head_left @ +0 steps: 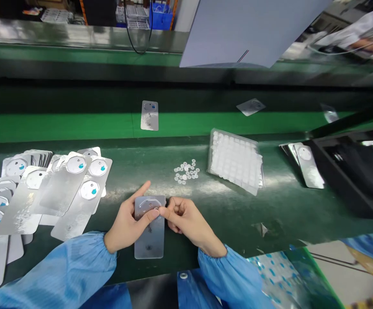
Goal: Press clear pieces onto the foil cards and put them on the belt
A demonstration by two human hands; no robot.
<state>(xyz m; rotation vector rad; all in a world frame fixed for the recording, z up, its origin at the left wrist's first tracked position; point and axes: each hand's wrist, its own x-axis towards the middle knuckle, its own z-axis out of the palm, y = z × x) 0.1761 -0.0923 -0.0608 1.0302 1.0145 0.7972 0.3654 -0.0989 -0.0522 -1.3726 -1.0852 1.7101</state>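
**Seating a small disc on the plate at the green bench**

A dark green work surface [238, 214] runs across my view, with a brighter green belt [77, 124] behind it carrying one lone plate [149, 115]. In front of me my left hand [128, 223] cradles a grey rectangular plate [149, 240], thumb lying across its upper face and fingers wrapped under the edge, so that grip is closed on the plate. My right hand [183, 219] is pinched together at the plate's round recess; something tiny may sit between thumb and forefinger, but I cannot tell what from here.

A scatter of loose white discs [186, 171] lies just beyond the hands, beside a clear blister tray [236, 161]. To the left, a fanned pile of finished-looking plates [54, 189] shows blue tabs.

To do this well, I judge the left hand should keep the plate flat and steady against the bench while the right works only with fingertips, centring over the recess and pressing evenly rather than at one edge.
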